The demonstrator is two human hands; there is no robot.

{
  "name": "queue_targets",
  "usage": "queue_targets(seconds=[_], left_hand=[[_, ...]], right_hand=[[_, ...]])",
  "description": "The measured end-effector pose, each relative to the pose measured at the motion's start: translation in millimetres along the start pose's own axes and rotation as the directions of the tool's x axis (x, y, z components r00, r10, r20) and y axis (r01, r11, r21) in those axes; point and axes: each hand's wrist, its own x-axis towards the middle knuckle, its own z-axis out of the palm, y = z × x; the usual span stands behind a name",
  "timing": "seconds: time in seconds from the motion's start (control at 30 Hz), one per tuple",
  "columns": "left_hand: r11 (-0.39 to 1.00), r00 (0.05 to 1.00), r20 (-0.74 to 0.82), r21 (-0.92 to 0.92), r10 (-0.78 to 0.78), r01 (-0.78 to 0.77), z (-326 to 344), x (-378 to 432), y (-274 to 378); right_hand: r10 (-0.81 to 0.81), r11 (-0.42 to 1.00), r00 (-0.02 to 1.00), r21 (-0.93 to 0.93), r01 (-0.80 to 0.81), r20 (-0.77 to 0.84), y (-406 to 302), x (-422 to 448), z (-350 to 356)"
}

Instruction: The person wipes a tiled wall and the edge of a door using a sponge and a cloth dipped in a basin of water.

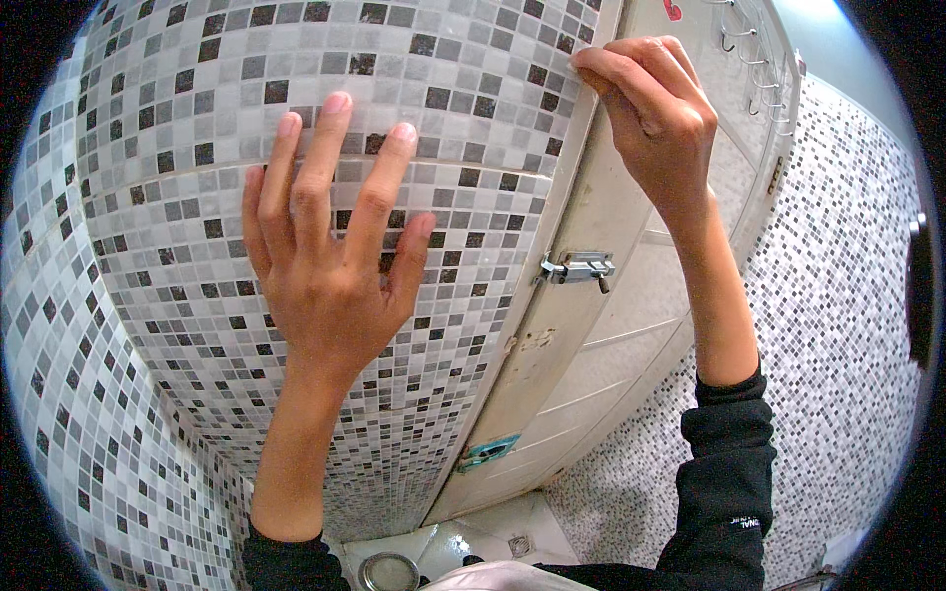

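Observation:
Before me is a wall covered in white, grey and black mosaic-patterned tiles. My left hand is spread over it with its fingers apart, palm towards the wall, holding nothing. At the upper right, my right hand has its fingertips pinched together by the wall's edge next to the door frame. Whether something small is between those fingertips cannot be told. A horizontal seam runs across the wall behind my left fingers.
A cream panelled door with a metal slide bolt and wire hooks stands at the right. Below are a floor drain and a round metal-rimmed object. Another mosaic wall curves along the far right.

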Motion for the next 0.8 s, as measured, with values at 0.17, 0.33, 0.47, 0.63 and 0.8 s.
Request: queue_targets(seconds=[0.17, 0.33, 0.47, 0.63, 0.8], left_hand=[[1.000, 1.000, -0.006, 0.002, 0.006, -0.006, -3, 0, -3], [1.000, 1.000, -0.007, -0.008, 0.003, -0.003, 3, -2, -1], [1.000, 1.000, 0.006, 0.009, 0.001, -0.001, -1, 0, -1], [1.000, 1.000, 0.002, 0.004, -0.001, 0.001, 0, 0, 0], [1.000, 0.999, 0.044, 0.027, -0.003, 0.002, -6, 1, -1]], right_hand=[[0.061, 0.998, 0.998, 0.007, -0.061, -0.017, -5, -4, 2], [0.054, 0.999, 0.998, -0.007, -0.054, -0.031, -2, -6, 3], [0.117, 0.992, 0.993, 0.046, -0.116, -0.020, -9, -13, 2], [0.198, 0.980, 0.979, 0.039, -0.196, -0.055, -13, -5, 5], [0.215, 0.975, 0.975, 0.075, -0.210, -0.062, -22, -11, 8]])
